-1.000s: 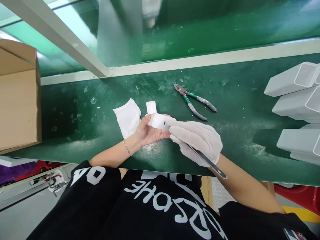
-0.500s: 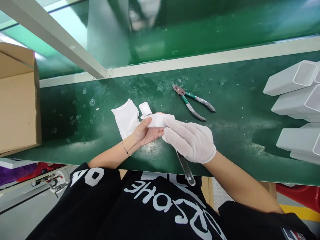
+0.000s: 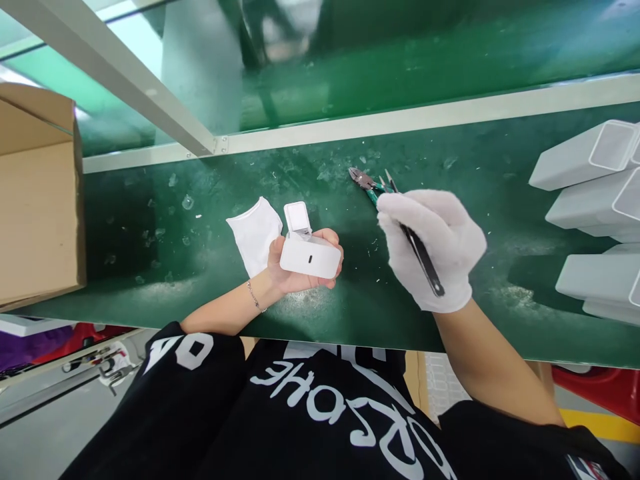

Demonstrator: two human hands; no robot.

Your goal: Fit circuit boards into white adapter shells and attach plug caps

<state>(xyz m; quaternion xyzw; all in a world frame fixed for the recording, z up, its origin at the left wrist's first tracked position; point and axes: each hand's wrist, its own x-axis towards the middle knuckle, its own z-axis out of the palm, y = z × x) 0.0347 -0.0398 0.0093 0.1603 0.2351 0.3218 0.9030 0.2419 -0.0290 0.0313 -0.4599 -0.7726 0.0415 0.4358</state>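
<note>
My bare left hand (image 3: 283, 275) holds a white plastic case (image 3: 311, 257) with a small dark slot in its face. The case's small square lid (image 3: 297, 217) stands open behind it. In my white-gloved right hand (image 3: 434, 243) are dark tweezers (image 3: 421, 253), their tips pointing away from me. Those tips are just beside the green-handled cutting pliers (image 3: 361, 179), which are partly hidden behind the glove. A white cloth glove (image 3: 257, 233) lies on the green table just left of the case.
An open cardboard box (image 3: 40, 207) stands at the far left. Several translucent bins (image 3: 583, 163) lie at the right. A pale metal rail (image 3: 350, 130) crosses behind the work area, with scraps scattered on the green table (image 3: 150, 200).
My right hand has moved away from the case to the right, with the tweezers turned to point forward. My left hand has turned the case so its slotted face shows.
</note>
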